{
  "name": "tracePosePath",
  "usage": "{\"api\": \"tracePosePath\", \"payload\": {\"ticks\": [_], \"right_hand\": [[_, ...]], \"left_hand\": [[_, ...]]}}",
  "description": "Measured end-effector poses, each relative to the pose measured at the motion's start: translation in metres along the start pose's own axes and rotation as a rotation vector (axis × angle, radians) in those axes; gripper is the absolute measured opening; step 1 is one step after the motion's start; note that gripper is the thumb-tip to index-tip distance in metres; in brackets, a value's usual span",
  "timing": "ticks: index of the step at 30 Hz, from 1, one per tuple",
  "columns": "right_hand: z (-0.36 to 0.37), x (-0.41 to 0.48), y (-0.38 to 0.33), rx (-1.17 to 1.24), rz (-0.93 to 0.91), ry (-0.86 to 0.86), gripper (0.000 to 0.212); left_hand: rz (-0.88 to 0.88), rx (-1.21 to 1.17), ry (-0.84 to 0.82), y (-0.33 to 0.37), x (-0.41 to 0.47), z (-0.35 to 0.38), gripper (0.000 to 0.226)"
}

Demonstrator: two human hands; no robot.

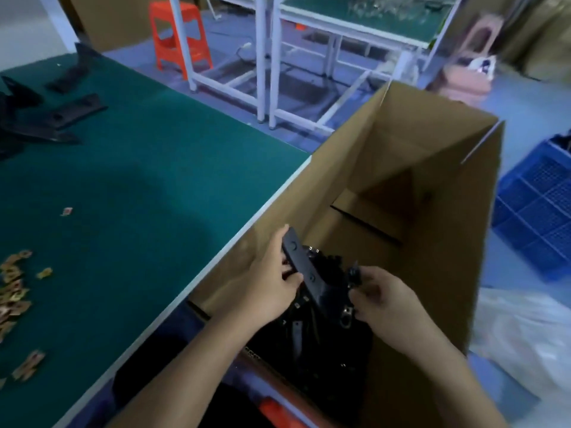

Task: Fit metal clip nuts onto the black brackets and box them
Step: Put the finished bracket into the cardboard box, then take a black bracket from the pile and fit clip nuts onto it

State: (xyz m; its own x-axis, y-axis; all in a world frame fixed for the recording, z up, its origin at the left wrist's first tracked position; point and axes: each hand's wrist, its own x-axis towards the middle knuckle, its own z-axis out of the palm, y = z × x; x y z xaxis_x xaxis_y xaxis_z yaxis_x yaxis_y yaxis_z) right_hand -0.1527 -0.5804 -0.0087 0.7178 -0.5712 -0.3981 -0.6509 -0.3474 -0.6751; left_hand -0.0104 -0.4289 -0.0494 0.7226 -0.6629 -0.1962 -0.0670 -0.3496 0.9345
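Note:
Both hands reach into the open cardboard box (432, 156) beside the green table. My left hand (272, 282) grips one arm of a black bracket (304, 271) that is held over a dark pile of boxed brackets (309, 344). My right hand (386, 301) holds the bracket's other end, where a metal clip nut (347, 315) shows just below the fingers. Several loose brass-coloured clip nuts (12, 291) lie at the table's left edge. More black brackets (61, 118) lie at the table's far left.
The green table (148, 180) has a white edge running against the box. A blue plastic crate (537, 217) stands on the floor to the right, with white plastic sheeting (525, 335) in front of it. An orange stool (179, 38) and white-framed benches (355, 29) stand behind.

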Motion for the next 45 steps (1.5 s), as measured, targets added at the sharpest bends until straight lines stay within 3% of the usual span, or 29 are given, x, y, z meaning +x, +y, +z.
{"api": "tracePosePath", "payload": {"ticks": [3,8,14,19,23,27,30,35,38,42,45], "right_hand": [[0.004,0.007,0.009,-0.167,0.031,-0.049,0.051],[0.009,0.016,0.008,-0.126,-0.031,0.021,0.045],[0.026,0.025,-0.017,-0.173,-0.139,0.082,0.044],[0.048,0.014,-0.066,-0.072,-0.322,0.076,0.041],[0.080,0.003,-0.127,0.112,-0.564,0.133,0.038],[0.131,0.002,-0.191,0.233,-0.755,0.023,0.041],[0.180,0.010,-0.230,0.150,-0.817,-0.118,0.045],[0.260,0.021,-0.298,-0.058,-0.886,-0.339,0.050],[0.315,0.013,-0.357,-0.147,-0.922,-0.463,0.054],[0.384,-0.001,-0.425,-0.236,-1.046,-0.476,0.060],[0.423,0.000,-0.451,-0.388,-1.056,-0.513,0.039]], "left_hand": [[-0.089,0.157,-0.046,-0.015,0.005,0.000,0.080],[-0.135,0.189,-0.081,-0.024,0.004,-0.008,0.057],[-0.093,0.119,-0.110,-0.021,-0.003,-0.023,0.043],[0.021,0.003,0.002,0.000,-0.019,-0.038,0.034],[0.176,-0.108,0.242,0.023,-0.040,-0.069,0.044],[0.249,-0.048,0.531,0.021,-0.081,-0.146,0.048],[0.209,0.026,0.778,-0.003,-0.122,-0.220,0.040],[0.116,0.017,1.417,-0.066,-0.189,-0.332,0.035],[0.104,0.085,1.712,-0.107,-0.210,-0.368,0.022],[0.144,0.061,1.806,-0.129,-0.210,-0.385,0.035],[0.173,0.058,1.818,-0.130,-0.208,-0.387,0.041]]}}
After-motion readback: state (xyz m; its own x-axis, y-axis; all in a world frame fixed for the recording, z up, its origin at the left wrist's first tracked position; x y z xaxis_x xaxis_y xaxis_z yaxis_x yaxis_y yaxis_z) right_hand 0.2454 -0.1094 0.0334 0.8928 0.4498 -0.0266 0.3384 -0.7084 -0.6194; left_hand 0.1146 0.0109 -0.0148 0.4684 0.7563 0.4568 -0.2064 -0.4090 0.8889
